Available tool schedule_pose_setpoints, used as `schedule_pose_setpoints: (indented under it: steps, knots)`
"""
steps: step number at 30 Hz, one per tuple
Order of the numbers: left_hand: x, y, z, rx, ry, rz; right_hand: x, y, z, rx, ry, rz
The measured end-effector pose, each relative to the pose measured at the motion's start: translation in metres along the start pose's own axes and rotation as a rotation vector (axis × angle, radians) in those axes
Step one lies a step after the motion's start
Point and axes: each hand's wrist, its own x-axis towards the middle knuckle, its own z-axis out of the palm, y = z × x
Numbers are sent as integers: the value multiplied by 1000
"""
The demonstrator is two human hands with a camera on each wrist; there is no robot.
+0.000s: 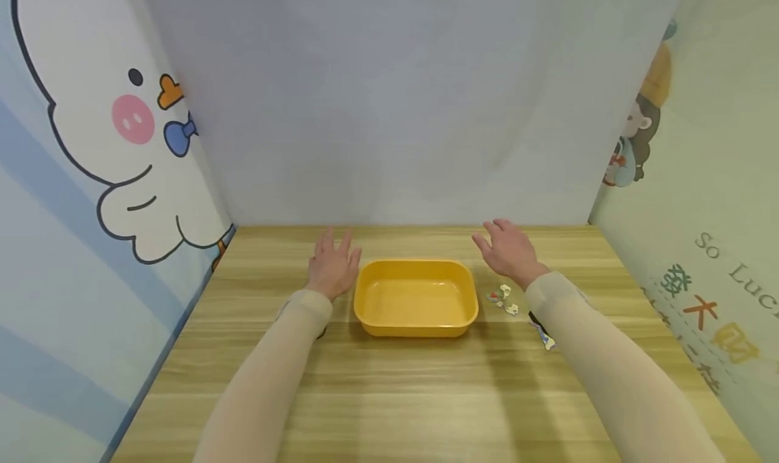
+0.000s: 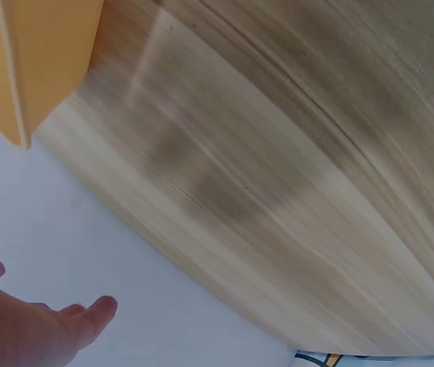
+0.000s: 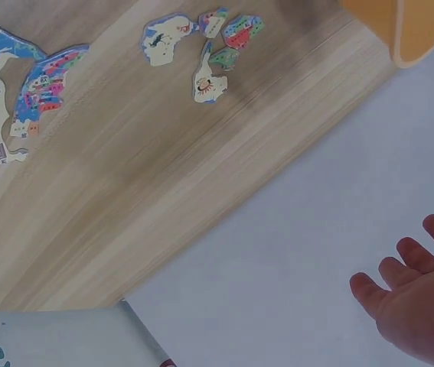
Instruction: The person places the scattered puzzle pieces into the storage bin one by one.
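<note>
A yellow plastic basin (image 1: 416,331) stands on the wooden table between the two hands. My left hand (image 1: 333,265) hovers just left of its rim, fingers spread and holding nothing. On the other side my right hand (image 1: 506,250) is held above the table past the basin's far right corner, also with fingers spread and nothing in it. Small printed puzzle pieces (image 1: 502,299) lie right of the basin, below the right hand. Larger map-like pieces (image 3: 44,88) show in the right wrist view, partly hidden by the right sleeve in the head view.
The wooden table (image 1: 420,402) meets a pale grey cloth backdrop (image 1: 402,111) at its far edge. Printed side panels stand left and right, one with a white cartoon bird (image 1: 97,98). A dark edge of something (image 1: 320,332) peeks out beside the left sleeve.
</note>
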Motion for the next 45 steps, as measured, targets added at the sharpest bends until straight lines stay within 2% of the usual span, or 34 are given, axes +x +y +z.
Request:
schedule_pose_setpoints:
  steps: [5, 9, 11, 14, 18, 21, 25, 30, 36, 42, 45]
  knots:
    - [-3, 0, 0, -22, -62, -19, -2, 3, 3, 20, -36, 35]
    - [-7, 0, 6, -59, -130, -13, -7, 12, 10, 18, -108, 57]
    - [-10, -1, 11, -82, -136, -7, -12, 16, 12, 33, -150, 61]
    - [-15, 0, 16, -177, -115, -8, -20, 25, 19, 64, -196, 69]
    - [-22, -1, 20, -329, -74, -58, -29, 34, 28, 77, -239, 78]
    - [-24, -4, 21, -364, -71, -91, -32, 38, 34, 67, -261, 76]
    - [-27, -6, 21, -370, -115, -106, -34, 44, 40, 67, -281, 77]
    - [-32, -7, 25, -471, -176, -146, -36, 50, 49, 60, -265, 63]
    - [-44, -13, 35, -540, -109, -137, -35, 50, 60, 89, -244, 30]
    - [-57, -11, 42, -618, -80, -173, -33, 46, 62, 84, -231, -14]
    - [-64, -10, 46, -627, -61, -154, -33, 44, 61, 73, -234, -29]
